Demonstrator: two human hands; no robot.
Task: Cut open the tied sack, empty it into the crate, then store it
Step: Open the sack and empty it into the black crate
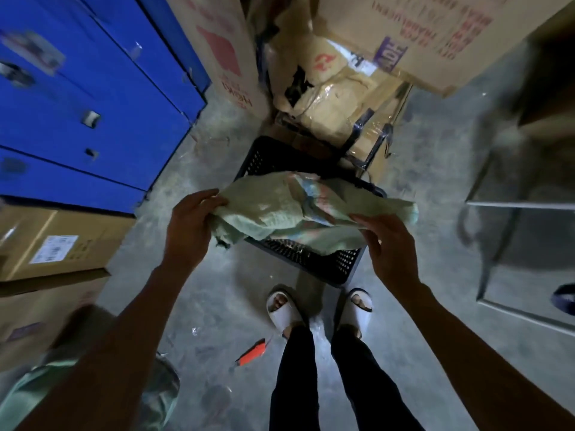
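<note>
A limp pale green woven sack (280, 209) hangs crumpled over a dark perforated plastic crate (329, 265) that stands on the concrete floor in front of my feet. My left hand (189, 225) grips the sack's left end. My right hand (389, 244) pinches its near right edge. The sack covers most of the crate's inside, so its contents are hidden. An orange utility knife (252, 353) lies on the floor to the left of my left foot.
Blue metal cabinets (93, 119) line the left side. Cardboard boxes (53, 244) sit at the left, and more boxes (342, 113) are piled behind the crate. A metal frame (504, 206) stands at the right. Another green sack (93, 396) lies at the bottom left.
</note>
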